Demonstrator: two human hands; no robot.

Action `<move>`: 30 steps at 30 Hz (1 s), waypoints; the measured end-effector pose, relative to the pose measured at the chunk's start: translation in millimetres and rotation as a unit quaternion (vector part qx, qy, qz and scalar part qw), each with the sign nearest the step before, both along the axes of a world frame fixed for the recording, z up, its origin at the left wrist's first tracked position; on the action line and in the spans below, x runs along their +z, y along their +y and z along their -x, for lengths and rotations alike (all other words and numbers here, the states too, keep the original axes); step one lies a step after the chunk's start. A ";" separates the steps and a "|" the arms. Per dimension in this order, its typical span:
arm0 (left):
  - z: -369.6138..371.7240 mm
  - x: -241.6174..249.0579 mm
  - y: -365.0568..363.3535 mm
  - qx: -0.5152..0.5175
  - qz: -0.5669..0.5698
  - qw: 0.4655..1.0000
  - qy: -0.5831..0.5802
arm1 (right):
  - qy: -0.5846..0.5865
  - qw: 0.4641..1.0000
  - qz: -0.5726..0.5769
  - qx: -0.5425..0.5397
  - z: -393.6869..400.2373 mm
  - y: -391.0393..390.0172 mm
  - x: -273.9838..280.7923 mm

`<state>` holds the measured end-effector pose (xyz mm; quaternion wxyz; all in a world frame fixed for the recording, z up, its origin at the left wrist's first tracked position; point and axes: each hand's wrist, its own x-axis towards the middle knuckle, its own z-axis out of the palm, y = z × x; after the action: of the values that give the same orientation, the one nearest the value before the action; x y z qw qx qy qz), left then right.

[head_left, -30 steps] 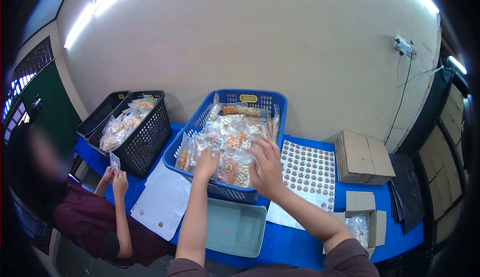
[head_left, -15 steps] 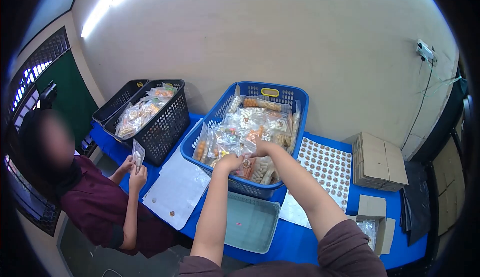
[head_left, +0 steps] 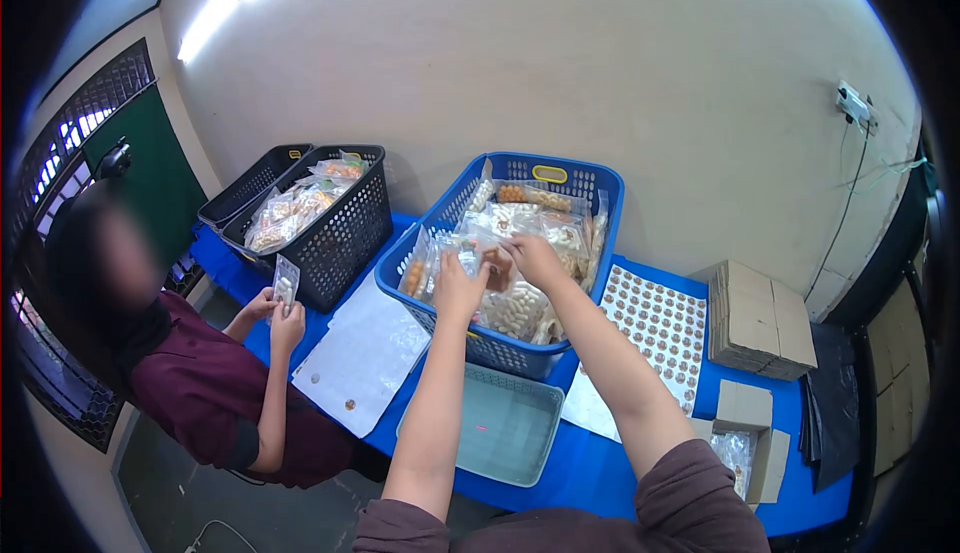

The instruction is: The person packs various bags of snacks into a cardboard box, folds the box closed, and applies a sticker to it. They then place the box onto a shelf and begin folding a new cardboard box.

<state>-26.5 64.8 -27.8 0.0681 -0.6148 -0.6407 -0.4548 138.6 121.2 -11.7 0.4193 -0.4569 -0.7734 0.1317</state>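
Both hands have come up out of the heap. The left hand (head_left: 458,288) and right hand (head_left: 533,256) now pinch one clear snack packet (head_left: 497,269) between them, fingers closed on its edges, and hold it just above the other packets in the blue basket (head_left: 600,215). A second ago the same hands were spread flat on the pile, lower and nearer; half a second ago they had gathered on a packet among the rest. So a single packet has been picked out and lifted free of the pile, which suggests the sorting-through is over for this one.

Near the basket, on the blue bench (head_left: 590,473), lies a pale green tray (head_left: 497,427). To the right lies a sheet of round stickers (head_left: 650,328), then a stack of flat cardboard (head_left: 760,323) and an open small box (head_left: 752,440). On the left, a white sheet (head_left: 365,353), a black basket of packets (head_left: 345,228), and a co-worker's hands (head_left: 278,311) holding up another packet (head_left: 285,280).
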 end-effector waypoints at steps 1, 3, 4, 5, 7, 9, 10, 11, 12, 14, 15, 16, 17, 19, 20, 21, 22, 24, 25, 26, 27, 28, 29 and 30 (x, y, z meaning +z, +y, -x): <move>-3.1 4.2 -3.3 0.023 -0.172 0.981 0.089 | 0.037 0.995 -0.086 0.042 6.7 -14.3 12.0; -2.7 17.7 -14.8 -0.028 -0.194 0.978 0.070 | 0.097 0.992 -0.024 0.072 4.2 -52.9 33.7; -2.0 25.2 -25.5 -0.103 -0.090 0.987 -0.085 | 0.128 0.989 -0.020 0.065 0.2 -71.7 40.6; -1.6 28.5 -34.2 -0.174 0.017 0.955 -0.238 | 0.157 0.986 -0.015 0.059 -4.8 -87.7 43.0; -4.0 18.8 -51.2 -0.160 0.076 0.965 -0.192 | 0.173 0.983 -0.030 0.060 -19.5 -119.2 32.3; -27.4 0.7 -73.1 -0.235 -0.046 0.960 -0.145 | 0.208 0.974 -0.080 0.046 -51.3 -152.7 22.5; -46.0 0.1 -94.6 -0.256 -0.058 0.951 -0.162 | 0.204 0.976 -0.069 0.032 -71.8 -175.0 24.3; -62.2 3.7 -122.4 -0.279 -0.065 0.942 -0.177 | 0.205 0.977 -0.057 0.014 -90.1 -199.9 26.5; -78.1 1.3 -141.5 -0.295 -0.104 0.937 -0.159 | 0.215 0.976 -0.039 0.009 -109.4 -221.9 26.5; -109.3 -0.3 -178.3 -0.329 -0.134 0.925 -0.137 | 0.239 0.971 -0.021 0.016 -145.1 -258.1 21.3; -124.8 -3.6 -194.7 -0.351 -0.124 0.919 -0.131 | 0.252 0.967 -0.025 0.022 -160.3 -276.2 19.2; -139.6 -15.4 -206.5 -0.387 -0.080 0.902 -0.175 | 0.261 0.965 -0.021 0.023 -175.0 -291.1 12.1; -154.3 -23.7 -218.7 -0.403 -0.066 0.895 -0.176 | 0.301 0.953 0.023 0.001 -185.7 -311.5 7.4; -186.5 -30.8 -244.6 -0.474 0.016 0.859 -0.193 | 0.350 0.932 0.094 -0.029 -208.8 -346.8 -0.5; -201.8 -34.8 -261.0 -0.484 0.022 0.853 -0.192 | 0.428 0.896 0.109 -0.039 -215.5 -359.5 -11.1; -217.0 -39.4 -279.4 -0.526 0.164 0.772 -0.317 | 0.431 0.895 0.106 -0.050 -225.3 -369.3 -22.3; -231.4 -44.0 -294.4 -0.542 0.300 0.658 -0.428 | 0.431 0.891 0.105 -0.094 -236.8 -377.7 -33.4; -261.8 -61.8 -309.5 -0.554 0.381 0.635 -0.381 | 0.423 0.884 0.125 -0.152 -263.1 -396.4 -45.5; -276.9 -69.0 -314.8 -0.557 0.452 0.613 -0.333 | 0.424 0.883 0.126 -0.158 -278.9 -405.1 -47.9; -292.7 -75.6 -316.2 -0.558 0.460 0.614 -0.315 | 0.417 0.883 0.132 -0.172 -295.4 -414.7 -50.1; -309.0 -72.8 -316.2 -0.559 0.464 0.611 -0.315 | 0.411 0.882 0.139 -0.186 -312.2 -424.6 -53.0; -325.2 -68.9 -314.8 -0.558 0.441 0.600 -0.365 | 0.339 0.910 0.101 -0.217 -331.9 -430.0 -57.1; -341.4 -64.0 -311.8 -0.556 0.415 0.589 -0.415 | 0.360 0.900 0.111 -0.219 -348.1 -442.6 -57.4; -354.7 -57.0 -305.9 -0.543 0.389 0.605 -0.434 | 0.339 0.907 0.123 -0.219 -366.1 -454.9 -64.1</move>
<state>328.2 -241.1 -84.8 -0.7230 -0.5486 -0.2603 -0.3296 504.7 -333.7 -75.8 0.6148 -0.5906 -0.4427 0.2779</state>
